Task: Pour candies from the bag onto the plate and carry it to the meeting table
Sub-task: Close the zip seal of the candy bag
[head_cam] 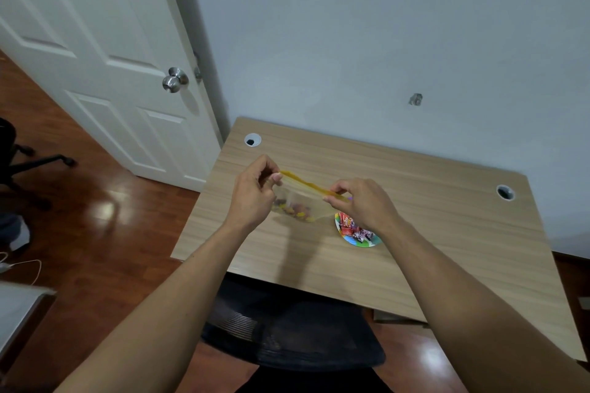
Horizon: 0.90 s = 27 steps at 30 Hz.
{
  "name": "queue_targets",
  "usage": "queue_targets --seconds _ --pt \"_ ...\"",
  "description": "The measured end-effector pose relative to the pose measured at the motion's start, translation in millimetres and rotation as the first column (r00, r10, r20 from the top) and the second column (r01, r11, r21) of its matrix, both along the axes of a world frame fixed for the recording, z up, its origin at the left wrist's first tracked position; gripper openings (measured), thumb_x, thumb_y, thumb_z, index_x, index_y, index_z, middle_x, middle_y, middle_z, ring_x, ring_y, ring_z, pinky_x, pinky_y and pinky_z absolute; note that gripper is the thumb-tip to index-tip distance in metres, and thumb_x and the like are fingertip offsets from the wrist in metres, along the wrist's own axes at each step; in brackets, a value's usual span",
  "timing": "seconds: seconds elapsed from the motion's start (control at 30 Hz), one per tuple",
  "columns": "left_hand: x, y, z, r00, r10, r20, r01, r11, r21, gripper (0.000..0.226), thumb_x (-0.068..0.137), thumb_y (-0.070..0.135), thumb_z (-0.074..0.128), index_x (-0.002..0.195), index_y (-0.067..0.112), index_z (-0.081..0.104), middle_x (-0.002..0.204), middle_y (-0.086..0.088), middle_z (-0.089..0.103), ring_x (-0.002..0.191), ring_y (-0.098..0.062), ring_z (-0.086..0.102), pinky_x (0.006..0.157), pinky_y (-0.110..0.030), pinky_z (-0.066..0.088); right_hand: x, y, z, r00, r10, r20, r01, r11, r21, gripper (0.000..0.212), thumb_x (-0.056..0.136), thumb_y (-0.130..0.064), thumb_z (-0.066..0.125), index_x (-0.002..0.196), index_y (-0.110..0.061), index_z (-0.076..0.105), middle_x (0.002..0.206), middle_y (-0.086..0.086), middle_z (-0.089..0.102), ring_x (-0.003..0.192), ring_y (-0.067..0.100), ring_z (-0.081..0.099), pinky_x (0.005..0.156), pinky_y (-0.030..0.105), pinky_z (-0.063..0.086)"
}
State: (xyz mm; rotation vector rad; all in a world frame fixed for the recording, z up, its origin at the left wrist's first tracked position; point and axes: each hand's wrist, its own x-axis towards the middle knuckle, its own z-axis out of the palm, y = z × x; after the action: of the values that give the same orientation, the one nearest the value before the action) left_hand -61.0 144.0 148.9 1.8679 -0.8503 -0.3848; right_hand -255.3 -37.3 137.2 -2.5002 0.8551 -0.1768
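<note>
Candies [295, 211] of many colours lie at the bottom of the clear bag [298, 201], which you hold up over the wooden desk [431, 226] with both hands. Your left hand [255, 193] pinches the left end of the yellow zip strip [311, 184] between thumb and fingertips, and the other fingers are curled in. Your right hand [364, 204] pinches the same strip near its right end, also with thumb and fingers closed on it. The strip runs in a slanted line between the two hands, higher on the left side and lower on the right. I cannot tell if the mouth of the bag is open or sealed, because the plastic is blurred.

Below your right hand, on the desk, stands the colourful plate [365, 243]. Your hand and wrist cover a part of it. Some wrapped sweets [352, 228] in red and dark wrappers already lie on the plate. The bag hangs to the left of the plate, and its lower right corner is just beside the plate's rim.

The desk stands against a pale wall [351, 41] and has two round cable holes [252, 140], one in each far corner. A black chair [293, 335] is pushed partly under the near edge of the desk. To the left you see a white door [95, 57] with a metal knob [175, 80], and a dark wooden floor [95, 217].
</note>
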Motion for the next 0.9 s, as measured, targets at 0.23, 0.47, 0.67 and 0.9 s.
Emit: queue_targets --seconds 0.23,0.47,0.67,0.9 --pt "2.2 2.3 -1.6 1.000 -0.006 0.006 0.006 1.000 0.004 0.016 0.100 0.003 0.065 0.088 0.012 0.061 0.080 -0.010 0.066 0.080 -0.029 0.060 0.069 -0.036 0.047 -7.5 -0.3 -1.0 1.000 -0.009 -0.010 0.009 1.000 0.013 0.022 0.095 -0.052 0.075 0.103 -0.032 0.082 0.105 -0.015 0.083 0.100 0.015 0.073 0.086 0.040 0.054" --pt "3.7 3.5 -1.8 1.000 0.006 0.005 -0.006 1.000 0.020 0.016 0.101 0.002 0.066 0.088 0.009 0.061 0.076 -0.001 0.067 0.074 -0.011 0.060 0.068 -0.023 0.043 -14.1 -0.1 -5.6 0.999 -0.026 -0.028 0.026 0.999 0.022 0.022 0.093 -0.053 0.076 0.101 -0.033 0.082 0.088 -0.021 0.075 0.096 0.017 0.073 0.084 0.040 0.055" --pt "6.4 3.3 -2.8 1.000 0.019 0.000 -0.019 0.999 0.031 0.015 0.102 0.000 0.064 0.089 0.005 0.060 0.080 -0.006 0.072 0.070 0.003 0.059 0.064 -0.010 0.042 -19.4 -2.7 -11.8 0.998 -0.042 -0.039 0.042 0.999 0.004 0.022 0.092 -0.055 0.075 0.098 -0.034 0.081 0.097 -0.013 0.082 0.095 0.020 0.073 0.083 0.041 0.057" --pt "13.6 2.2 -8.2 0.999 0.031 -0.023 -0.030 0.999 0.037 0.016 0.103 0.002 0.064 0.089 0.010 0.060 0.082 -0.004 0.073 0.073 0.000 0.059 0.067 -0.016 0.044 -24.9 -4.9 -17.3 0.996 -0.071 -0.049 0.072 0.997 0.008 0.030 0.088 -0.063 0.069 0.100 -0.038 0.079 0.094 -0.009 0.081 0.093 0.021 0.072 0.080 0.042 0.058"
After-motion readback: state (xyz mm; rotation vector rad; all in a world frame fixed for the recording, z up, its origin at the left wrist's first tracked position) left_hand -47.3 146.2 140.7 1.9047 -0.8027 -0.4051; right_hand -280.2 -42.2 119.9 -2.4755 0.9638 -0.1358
